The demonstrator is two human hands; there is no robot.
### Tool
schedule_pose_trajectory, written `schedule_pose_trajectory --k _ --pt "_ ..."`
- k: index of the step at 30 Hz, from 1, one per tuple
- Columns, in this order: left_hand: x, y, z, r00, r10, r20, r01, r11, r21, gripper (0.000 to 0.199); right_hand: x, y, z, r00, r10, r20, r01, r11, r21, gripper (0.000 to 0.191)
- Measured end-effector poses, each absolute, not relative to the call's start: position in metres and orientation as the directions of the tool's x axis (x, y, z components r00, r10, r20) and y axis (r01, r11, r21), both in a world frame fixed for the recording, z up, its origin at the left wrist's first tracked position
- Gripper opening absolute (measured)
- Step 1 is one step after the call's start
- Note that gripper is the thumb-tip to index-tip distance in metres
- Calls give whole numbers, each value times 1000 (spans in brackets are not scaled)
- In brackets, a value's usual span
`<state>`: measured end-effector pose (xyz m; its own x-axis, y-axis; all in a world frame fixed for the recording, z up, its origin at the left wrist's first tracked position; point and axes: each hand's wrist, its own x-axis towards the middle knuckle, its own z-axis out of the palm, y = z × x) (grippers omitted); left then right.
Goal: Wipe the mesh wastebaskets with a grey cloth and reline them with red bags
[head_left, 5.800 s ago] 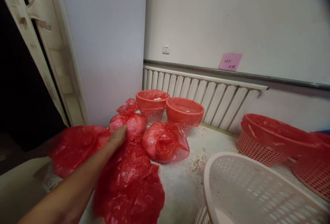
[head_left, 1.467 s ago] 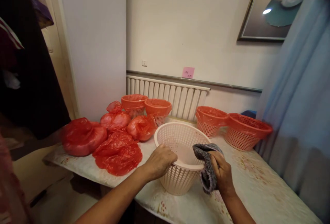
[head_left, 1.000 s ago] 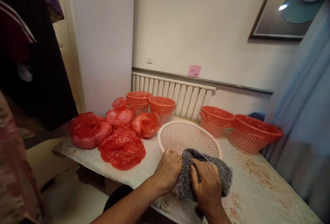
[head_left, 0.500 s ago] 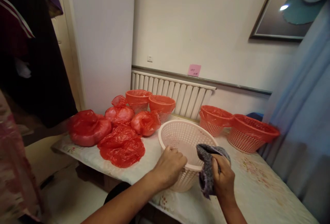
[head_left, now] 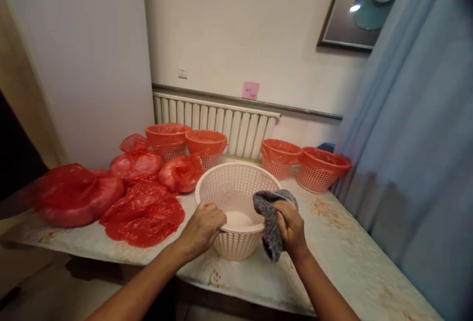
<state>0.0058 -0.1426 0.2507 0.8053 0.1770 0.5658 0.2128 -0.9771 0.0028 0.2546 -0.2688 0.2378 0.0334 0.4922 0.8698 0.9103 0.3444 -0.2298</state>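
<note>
A pale pink plastic basket (head_left: 236, 244) with a lattice wall stands upright on the table, and I can see its bare bottom. My left hand (head_left: 205, 225) is closed over the basket's near left rim. In my right hand (head_left: 290, 225) is a bunched grey cloth (head_left: 271, 227), gripped at the basket's right rim, with part of it hanging down outside. Left of the basket, a crumpled red plastic bag (head_left: 146, 215) lies flat. Behind it sit tied red bags, among them a rounded one (head_left: 181, 173) close to the basket's rim.
Baskets lined with red bags stand at the back: two at left, one of them here (head_left: 206, 141), and two at right, one by the curtain (head_left: 321, 168). A radiator (head_left: 221, 124) runs along the wall. The flowered tablecloth (head_left: 351, 262) stretches to the right.
The view has swung to the right, so things sit farther left. My left hand keeps its grip on the rim, and my right hand still holds the cloth beside the basket.
</note>
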Motion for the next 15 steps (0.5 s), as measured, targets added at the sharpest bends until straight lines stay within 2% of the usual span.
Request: schedule_pose_trajectory --k 3,6,8,11,15 --pt "9 -142 261 829 180 529 214 -977 -3 22 265 -265 238 174 465 868 891 302 -340 19" --pt "23 -160 268 829 232 508 284 -959 -25 13 244 -265 238 244 398 885 915 208 -345 20" --pt "36 -177 267 821 272 502 343 -938 -53 8 217 -269 239 221 407 886 940 153 -305 19" --pt "49 -193 261 800 291 525 377 -924 -62 14 181 -276 239 151 466 872 970 101 -222 17" --pt "44 -185 252 772 227 593 293 -956 -16 20 185 -279 239 -39 521 853 982 177 -63 21"
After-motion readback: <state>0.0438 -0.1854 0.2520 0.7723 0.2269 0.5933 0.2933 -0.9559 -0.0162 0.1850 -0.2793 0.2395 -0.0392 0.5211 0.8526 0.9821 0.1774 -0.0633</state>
